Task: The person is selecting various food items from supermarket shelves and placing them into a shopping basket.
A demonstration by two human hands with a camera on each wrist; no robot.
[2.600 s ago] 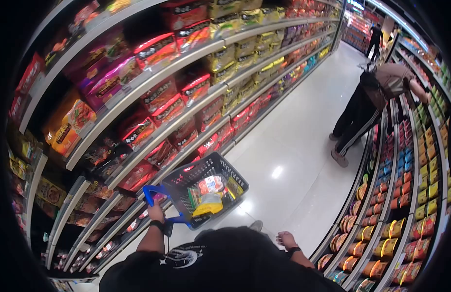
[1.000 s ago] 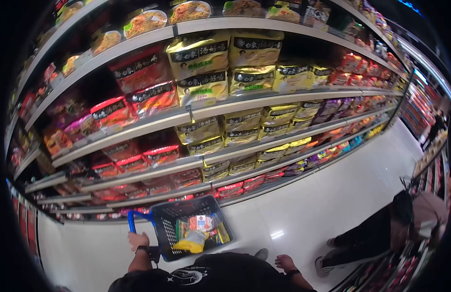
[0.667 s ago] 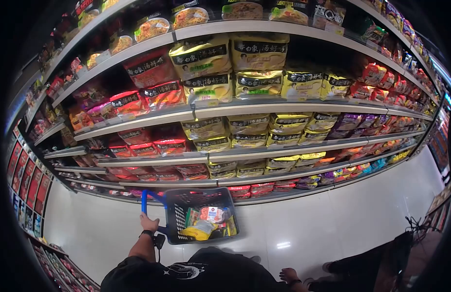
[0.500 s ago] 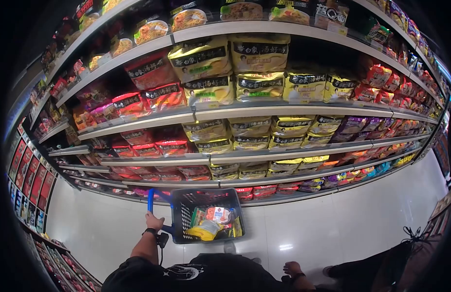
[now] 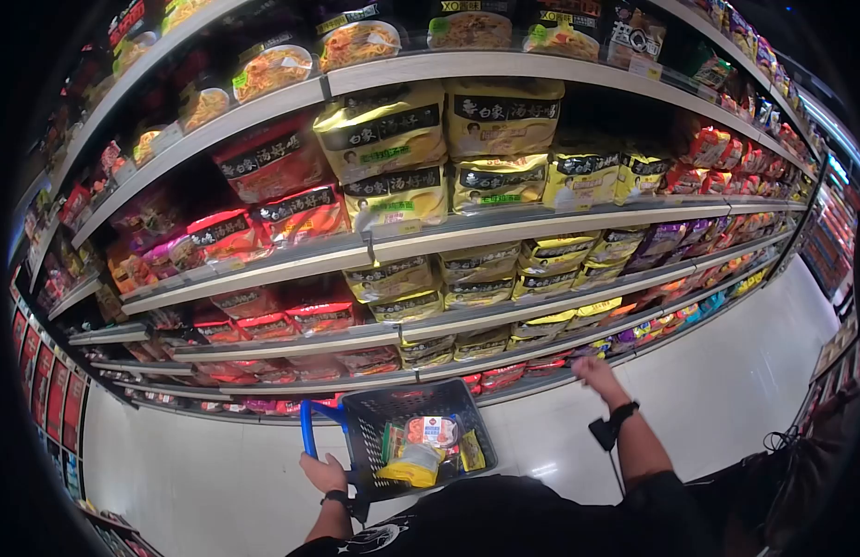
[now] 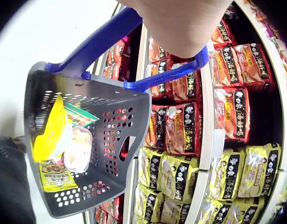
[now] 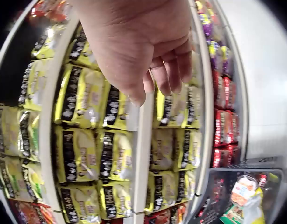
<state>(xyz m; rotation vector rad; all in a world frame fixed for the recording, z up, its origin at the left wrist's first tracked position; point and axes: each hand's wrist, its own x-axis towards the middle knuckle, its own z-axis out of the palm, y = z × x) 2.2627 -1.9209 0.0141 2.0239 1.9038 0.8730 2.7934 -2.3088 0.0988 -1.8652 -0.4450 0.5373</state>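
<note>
My left hand (image 5: 324,472) grips the blue handle (image 6: 101,41) of a dark grey shopping basket (image 6: 116,84). Inside the basket lie a yellow and clear bag (image 5: 411,467), a clear-topped tray with a white label (image 5: 432,430), a green packet (image 6: 80,113) and a small yellow packet (image 6: 57,177). Raised ahead of the body, my right hand (image 5: 597,376) holds nothing, its fingers loosely bent. In the right wrist view this hand (image 7: 139,42) overlaps yellow noodle packs (image 7: 78,154) on the shelves.
Shelves (image 5: 486,237) full of noodle packs span the front, with red packs (image 5: 300,215) left of the yellow ones. Bowl-pictured packs (image 5: 272,70) line the row above. White floor (image 5: 709,357) runs right. A person's dark clothing (image 5: 774,483) shows at lower right.
The view has swung from along the aisle to face the shelves. My right hand has risen from beside the body and reached forward. My left hand keeps hold of the basket.
</note>
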